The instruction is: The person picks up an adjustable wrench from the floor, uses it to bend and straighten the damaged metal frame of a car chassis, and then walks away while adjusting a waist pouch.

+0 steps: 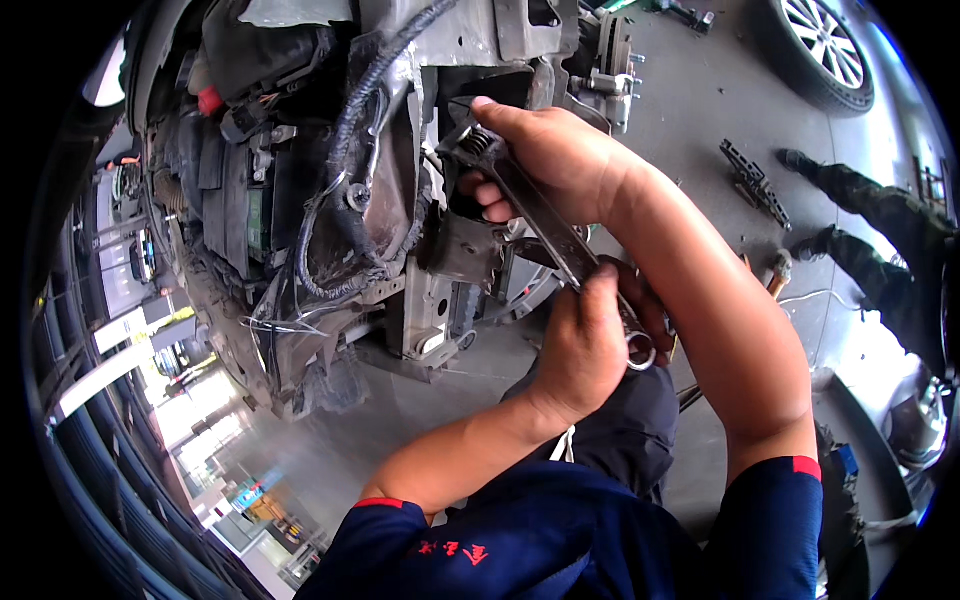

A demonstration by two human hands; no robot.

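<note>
A long, dark adjustable wrench slants across the middle, its jaw end up by the car body and its ring-holed handle end toward me. My left hand is closed round the lower handle, thumb along the top and fingers wrapped beneath. Up at the jaws, my right hand is closed about the wrench head, with its thumb stretched past it and fingertips curled below. Those jaws lie against or very near the edge of a bare metal body panel; whether they grip it I cannot tell.
The stripped car front holds a taped wiring harness and a metal bracket. A brake disc hub is exposed behind. On the floor lie a wheel and a dark metal part. Another person's legs are at right.
</note>
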